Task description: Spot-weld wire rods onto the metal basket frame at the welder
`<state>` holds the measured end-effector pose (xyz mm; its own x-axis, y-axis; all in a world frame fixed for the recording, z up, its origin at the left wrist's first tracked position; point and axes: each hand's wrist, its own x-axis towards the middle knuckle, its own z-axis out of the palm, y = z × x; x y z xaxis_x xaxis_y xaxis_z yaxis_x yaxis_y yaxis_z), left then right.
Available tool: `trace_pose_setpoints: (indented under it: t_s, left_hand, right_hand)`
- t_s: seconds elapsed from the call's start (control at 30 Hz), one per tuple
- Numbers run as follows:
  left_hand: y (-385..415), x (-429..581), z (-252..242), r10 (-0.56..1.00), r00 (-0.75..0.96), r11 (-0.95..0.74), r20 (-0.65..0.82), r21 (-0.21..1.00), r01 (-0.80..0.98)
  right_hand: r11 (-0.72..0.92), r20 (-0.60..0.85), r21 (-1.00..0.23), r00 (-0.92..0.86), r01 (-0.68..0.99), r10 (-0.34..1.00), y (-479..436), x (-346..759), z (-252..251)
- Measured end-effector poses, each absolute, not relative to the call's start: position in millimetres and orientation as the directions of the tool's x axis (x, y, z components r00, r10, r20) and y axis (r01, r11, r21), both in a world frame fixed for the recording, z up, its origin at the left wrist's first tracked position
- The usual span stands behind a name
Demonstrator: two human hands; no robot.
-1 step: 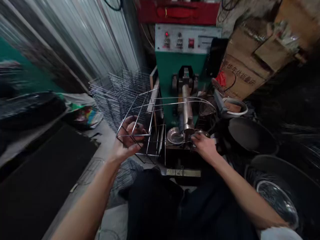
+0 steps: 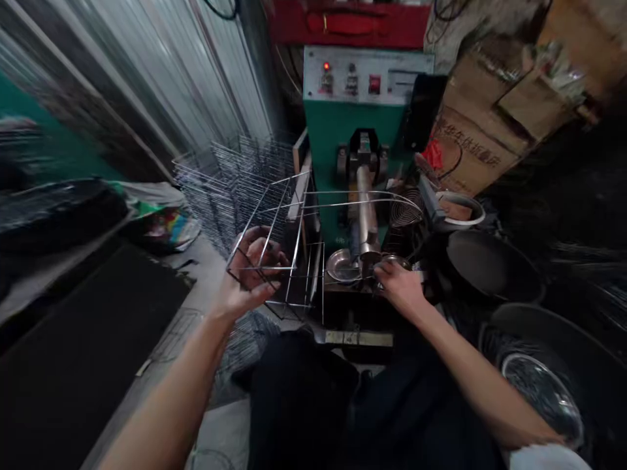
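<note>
My left hand (image 2: 252, 271) curls around the lower corner of a wire rack (image 2: 297, 225) of thin steel rods, holding it up in front of the machine. My right hand (image 2: 399, 287) grips a round steel piece (image 2: 394, 261) at the foot of a vertical steel ram (image 2: 365, 209). The fingers hide most of that piece. A shallow steel dish (image 2: 343, 266) lies just left of my right hand, apart from it. The ram belongs to a green press machine (image 2: 355, 124) with a control panel.
A tall stack of wire racks (image 2: 235, 189) stands left of the machine, beside a corrugated metal wall (image 2: 161, 72). Black round pans (image 2: 490, 264) sit to the right, below cardboard boxes (image 2: 475, 150). A spiral wire grille (image 2: 406, 209) leans by the ram.
</note>
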<state>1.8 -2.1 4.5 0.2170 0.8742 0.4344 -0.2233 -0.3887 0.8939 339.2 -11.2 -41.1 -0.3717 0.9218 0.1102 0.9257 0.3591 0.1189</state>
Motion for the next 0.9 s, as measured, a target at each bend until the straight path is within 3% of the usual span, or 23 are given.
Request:
trace_pose_setpoints:
  t_s: [0.33,0.53,0.67,0.8,0.9]
  left_hand:
    - [-1.9,1.6,8.6,0.862,0.225,-0.419,0.455,0.888,-0.191]
    - [-30.4,6.5,8.3,0.854,0.238,-0.439,0.463,0.886,-0.151]
    - [-70.7,-7.8,4.3,0.852,0.183,-0.478,0.491,0.871,-0.114]
    - [-130.5,-55.8,-7.9,0.886,-0.124,-0.461,0.446,0.874,-0.155]
    - [-192.1,-127.1,-33.4,0.766,-0.569,-0.413,0.300,0.908,-0.077]
  right_hand:
    - [0.386,0.225,0.067,-0.391,0.920,0.892,-9.0,344.6,-49.7]
    - [0.484,0.522,0.028,-0.426,0.875,0.739,-61.6,356.2,-55.3]
    - [0.646,0.476,-0.062,-0.546,0.761,0.689,-120.8,357.5,-81.9]
    - [0.685,0.335,-0.123,-0.620,0.718,0.710,-154.4,373.0,-133.1]
    - [0.619,0.156,-0.215,-0.599,0.755,0.785,-144.7,384.1,-175.3]
